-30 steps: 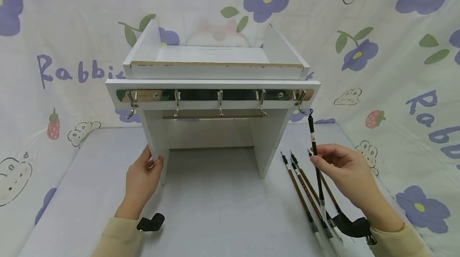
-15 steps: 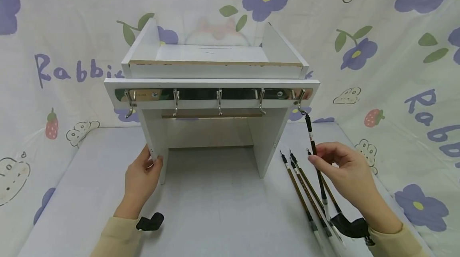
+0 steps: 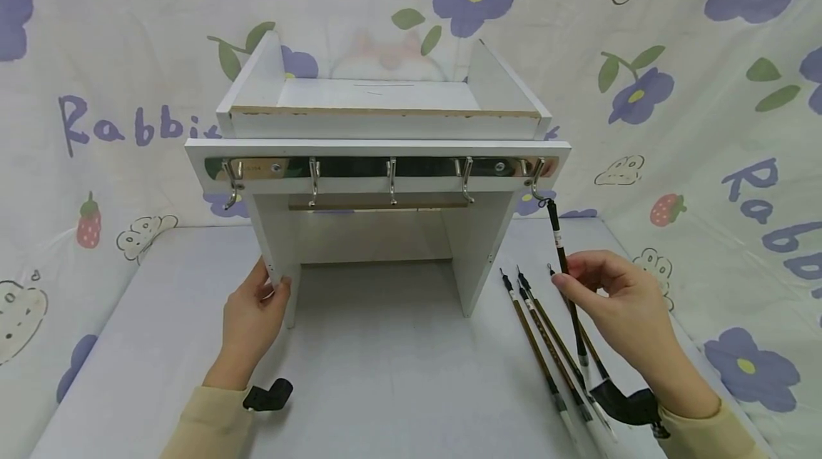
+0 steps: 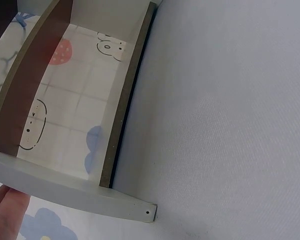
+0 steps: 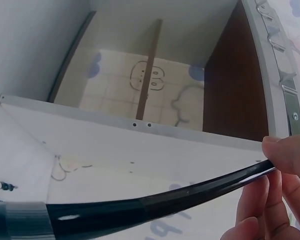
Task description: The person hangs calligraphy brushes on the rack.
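My right hand (image 3: pixel 619 305) pinches the slim black-handled brush (image 3: pixel 561 257) at mid-handle, fingers closed on it. Within the last second, the small dark cord loop (image 3: pixel 545 202) above those fingers has shifted leftward, from just beside the tip of the rightmost silver metal hook (image 3: pixel 536 180) onto that tip. Brush and hook are thus apparently engaged; at this size, full seating cannot be confirmed. My left hand (image 3: pixel 252 320) remains gripped on the near side panel of the white board rack (image 3: pixel 481 245). Four brown-handled brushes (image 3: pixel 530 334) lie on the white surface (image 3: pixel 385 373), below my right fingers.
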### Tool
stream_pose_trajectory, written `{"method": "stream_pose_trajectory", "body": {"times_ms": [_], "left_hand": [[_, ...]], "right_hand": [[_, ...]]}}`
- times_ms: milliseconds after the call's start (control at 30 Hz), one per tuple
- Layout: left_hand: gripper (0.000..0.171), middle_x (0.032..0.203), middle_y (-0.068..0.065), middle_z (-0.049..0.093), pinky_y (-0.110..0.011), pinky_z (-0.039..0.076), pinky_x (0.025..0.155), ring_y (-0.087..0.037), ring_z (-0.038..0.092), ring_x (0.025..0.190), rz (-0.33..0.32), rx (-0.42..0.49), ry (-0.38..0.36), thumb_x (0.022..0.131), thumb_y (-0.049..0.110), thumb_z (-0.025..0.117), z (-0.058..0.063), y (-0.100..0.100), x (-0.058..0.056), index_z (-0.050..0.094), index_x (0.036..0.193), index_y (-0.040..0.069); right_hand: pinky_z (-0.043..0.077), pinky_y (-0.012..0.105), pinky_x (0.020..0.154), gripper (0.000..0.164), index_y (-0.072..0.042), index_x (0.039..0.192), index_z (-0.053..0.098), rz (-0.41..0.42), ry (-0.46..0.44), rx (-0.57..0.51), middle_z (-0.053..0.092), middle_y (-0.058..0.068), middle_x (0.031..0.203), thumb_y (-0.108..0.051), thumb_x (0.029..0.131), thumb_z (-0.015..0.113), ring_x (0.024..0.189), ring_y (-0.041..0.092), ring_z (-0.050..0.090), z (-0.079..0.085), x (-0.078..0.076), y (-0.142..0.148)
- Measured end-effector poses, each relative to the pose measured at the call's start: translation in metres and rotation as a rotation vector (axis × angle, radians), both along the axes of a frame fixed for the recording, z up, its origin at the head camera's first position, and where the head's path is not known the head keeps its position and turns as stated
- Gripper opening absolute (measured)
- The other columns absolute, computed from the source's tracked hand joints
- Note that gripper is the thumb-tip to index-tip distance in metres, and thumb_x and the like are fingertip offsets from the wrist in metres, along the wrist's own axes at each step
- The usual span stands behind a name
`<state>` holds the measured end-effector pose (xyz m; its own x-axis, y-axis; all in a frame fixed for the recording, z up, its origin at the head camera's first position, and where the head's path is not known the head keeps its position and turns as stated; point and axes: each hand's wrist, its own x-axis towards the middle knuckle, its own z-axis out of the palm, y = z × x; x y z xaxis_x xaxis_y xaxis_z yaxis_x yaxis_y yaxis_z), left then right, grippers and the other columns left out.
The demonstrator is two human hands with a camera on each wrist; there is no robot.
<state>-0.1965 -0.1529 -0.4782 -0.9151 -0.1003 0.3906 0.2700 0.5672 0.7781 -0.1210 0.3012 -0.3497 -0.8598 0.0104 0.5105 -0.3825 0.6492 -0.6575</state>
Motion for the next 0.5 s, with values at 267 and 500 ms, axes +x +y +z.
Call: {"method": "stream_pose_trajectory", "body": {"times_ms": [267,500], "left_hand": [[0.052,0.137,-0.009,0.055,-0.045,0.057,0.079,-0.036,0.064,0.106,0.0,0.008,-0.006,0.097,0.024,0.056,-0.0002,0.0003,-0.0003,0.042,0.148,0.025],[0.052,0.137,-0.009,0.055,-0.044,0.057,0.079,-0.036,0.064,0.105,0.005,0.005,-0.009,0.097,0.023,0.056,0.0007,0.0,0.0001,0.043,0.147,0.025]], "right_hand": [[0.044,0.015,0.055,0.022,-0.009,0.099,0.069,-0.019,0.018,-0.007,0.064,0.002,0.083,-0.002,0.08,0.078,0.068,0.011,0.055,0.0023,0.0001,-0.0028],[0.044,0.013,0.063,0.02,-0.006,0.098,0.071,-0.067,0.059,-0.001,0.064,0.003,0.081,-0.004,0.08,0.079,0.071,0.01,0.056,0.0065,0.0015,-0.0074]]}}
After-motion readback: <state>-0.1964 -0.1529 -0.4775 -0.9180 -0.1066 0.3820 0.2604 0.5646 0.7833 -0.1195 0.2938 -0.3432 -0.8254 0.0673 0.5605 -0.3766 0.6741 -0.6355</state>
